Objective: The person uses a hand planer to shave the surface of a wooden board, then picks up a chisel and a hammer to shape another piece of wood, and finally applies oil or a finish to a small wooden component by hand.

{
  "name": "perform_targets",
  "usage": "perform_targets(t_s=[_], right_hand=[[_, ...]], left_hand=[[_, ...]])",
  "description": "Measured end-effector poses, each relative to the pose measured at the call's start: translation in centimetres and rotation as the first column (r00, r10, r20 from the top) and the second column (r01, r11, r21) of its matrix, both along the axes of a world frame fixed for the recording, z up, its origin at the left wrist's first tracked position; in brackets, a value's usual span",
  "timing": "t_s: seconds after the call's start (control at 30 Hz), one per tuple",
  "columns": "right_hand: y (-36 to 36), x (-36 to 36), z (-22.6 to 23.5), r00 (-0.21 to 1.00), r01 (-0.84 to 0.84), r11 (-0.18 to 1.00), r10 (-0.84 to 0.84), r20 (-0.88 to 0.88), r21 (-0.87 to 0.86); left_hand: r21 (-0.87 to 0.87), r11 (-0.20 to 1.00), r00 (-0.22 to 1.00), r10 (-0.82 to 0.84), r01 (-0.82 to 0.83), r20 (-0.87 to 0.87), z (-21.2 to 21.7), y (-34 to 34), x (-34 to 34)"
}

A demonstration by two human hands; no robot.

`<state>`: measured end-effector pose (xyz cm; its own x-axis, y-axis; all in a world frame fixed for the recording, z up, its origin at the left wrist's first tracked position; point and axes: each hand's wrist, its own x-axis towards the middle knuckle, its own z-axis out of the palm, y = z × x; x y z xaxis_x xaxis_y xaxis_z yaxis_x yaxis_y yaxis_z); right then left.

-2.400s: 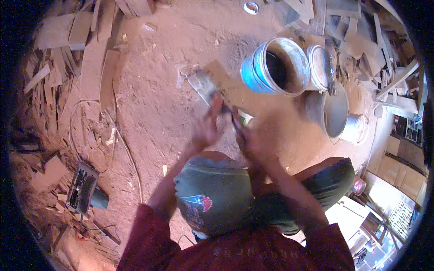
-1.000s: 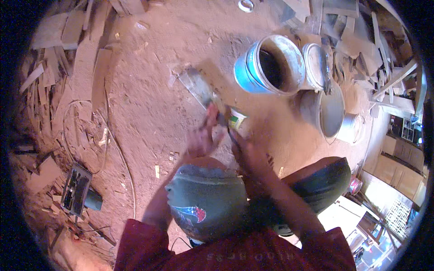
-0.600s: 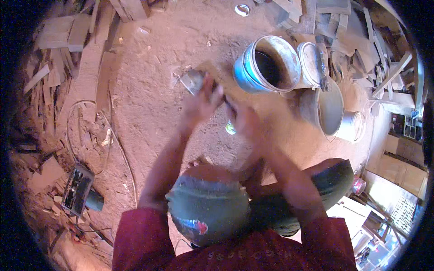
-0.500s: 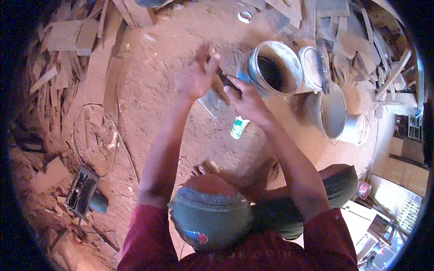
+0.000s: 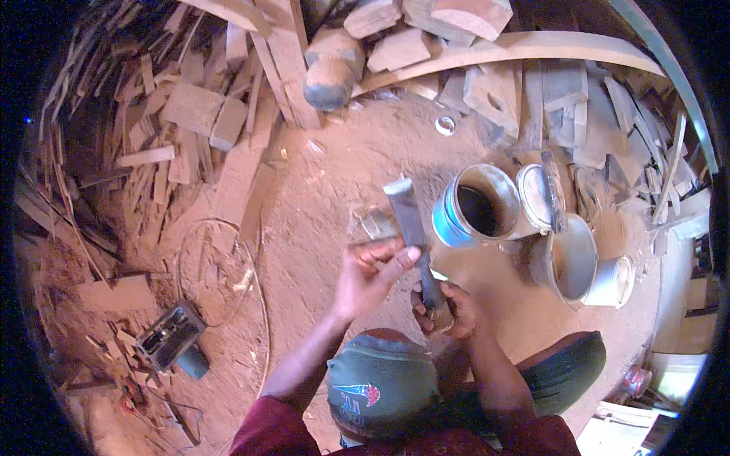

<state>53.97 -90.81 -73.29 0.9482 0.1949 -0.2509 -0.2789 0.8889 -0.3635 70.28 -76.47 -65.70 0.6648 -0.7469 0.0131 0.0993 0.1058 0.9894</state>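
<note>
A chisel (image 5: 411, 220) with a broad, dark flat blade and a bright squared end points away from me, tilted a little left. My right hand (image 5: 458, 313) is wrapped round its dark lower end, close above my lap. My left hand (image 5: 366, 283) holds the blade's middle from the left, thumb on its edge and fingers partly hidden behind it. On the dirt just beyond my left hand lies a flat greyish block (image 5: 376, 223). Only a scrap of a green and white packet (image 5: 437, 276) shows beside the chisel, above my right hand.
A blue bucket (image 5: 450, 220) with dark contents stands ahead right, beside a lidded pail (image 5: 534, 196), a grey bucket (image 5: 549, 266) and a white tub (image 5: 617, 283). Wood offcuts (image 5: 194, 110) pile up far left and along the back. A cable (image 5: 262, 304) and an open case (image 5: 171, 334) lie left.
Both hands have drawn back toward my body with the chisel, its blade now standing clear in view. The left hand has moved onto the blade. My view has shifted farther ahead.
</note>
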Motion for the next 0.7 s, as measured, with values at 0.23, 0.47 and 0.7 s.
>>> perform_targets(t_s=[0.23,0.47,0.7], right_hand=[[-1.0,0.3,-0.8,0.999,-0.042,0.989,0.043,0.007,-0.144],[-1.3,0.0,0.2,0.997,0.026,0.835,0.017,0.073,-0.55],[-1.1,0.4,-0.4,0.994,-0.075,0.94,0.098,0.051,-0.333]], left_hand=[[0.079,0.995,0.978,-0.069,0.055,0.196,2.2,1.1,-0.6],[0.036,0.998,0.982,-0.051,0.045,0.182,1.6,0.9,-0.9],[-0.576,0.816,0.618,-0.474,0.04,-0.628,1.3,-1.7,1.2]])
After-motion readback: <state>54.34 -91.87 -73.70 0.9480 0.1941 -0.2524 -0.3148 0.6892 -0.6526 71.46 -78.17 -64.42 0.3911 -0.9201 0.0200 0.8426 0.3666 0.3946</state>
